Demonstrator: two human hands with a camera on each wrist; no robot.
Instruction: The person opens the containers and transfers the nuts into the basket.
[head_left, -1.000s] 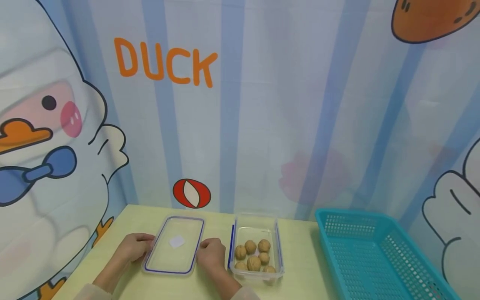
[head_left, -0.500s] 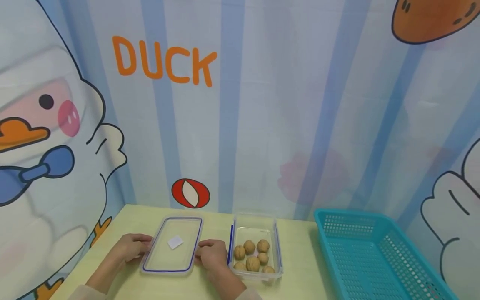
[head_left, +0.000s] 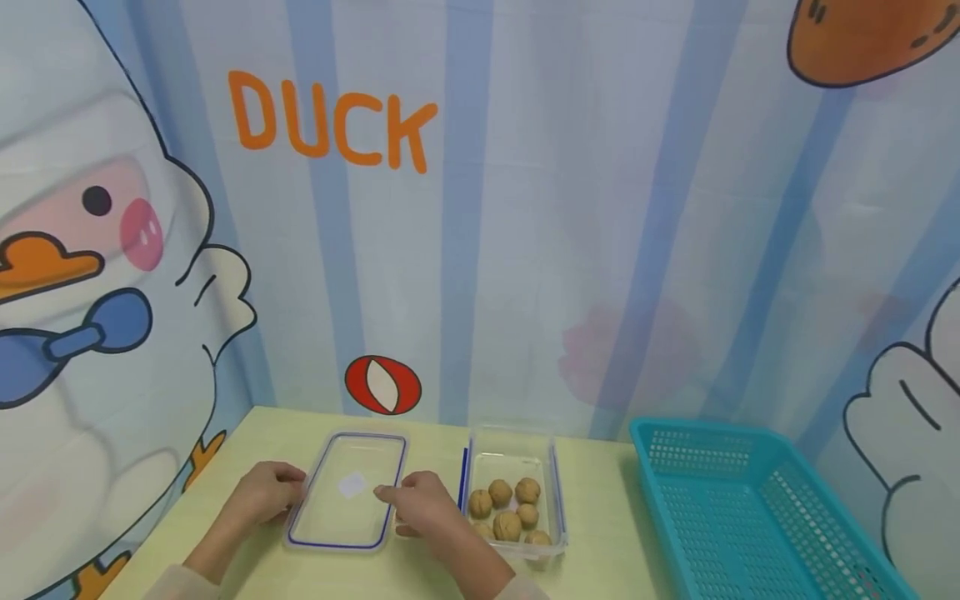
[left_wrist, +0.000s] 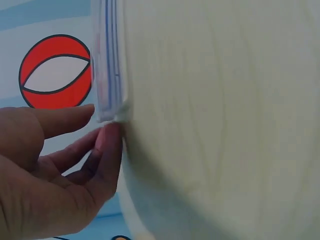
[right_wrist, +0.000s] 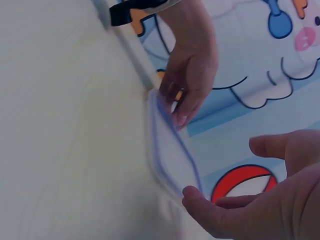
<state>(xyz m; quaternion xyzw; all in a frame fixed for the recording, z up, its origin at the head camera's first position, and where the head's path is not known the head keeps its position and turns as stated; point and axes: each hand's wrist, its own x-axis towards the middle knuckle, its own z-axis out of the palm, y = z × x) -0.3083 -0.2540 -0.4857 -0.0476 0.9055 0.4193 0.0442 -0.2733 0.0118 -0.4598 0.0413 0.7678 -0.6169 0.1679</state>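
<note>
A clear plastic lid [head_left: 341,521] with a blue seal line and a small white square label [head_left: 352,484] lies flat on the pale yellow table. My left hand [head_left: 264,493] is at its left edge; in the left wrist view, fingertips meet the corner with thumb and finger spread apart. Across from it, my right hand [head_left: 431,508] has a finger reaching over the lid's right edge, the others lower beside it. The right wrist view shows this hand's thumb and fingers [right_wrist: 210,212] apart, nothing pinched between them. To the right stands a clear container [head_left: 558,492] holding several walnuts [head_left: 507,526].
A turquoise perforated basket [head_left: 738,429] stands at the right of the table. Behind the table hangs a striped blue-and-white backdrop [head_left: 517,250] with duck drawings and orange letters. The container's blue-edged side flap [head_left: 462,479] sticks out toward the right hand.
My right hand has lifted slightly and stretched a finger leftward over the lid's edge, where it earlier stayed at the side. The left hand, lid and walnuts stay about where they were.
</note>
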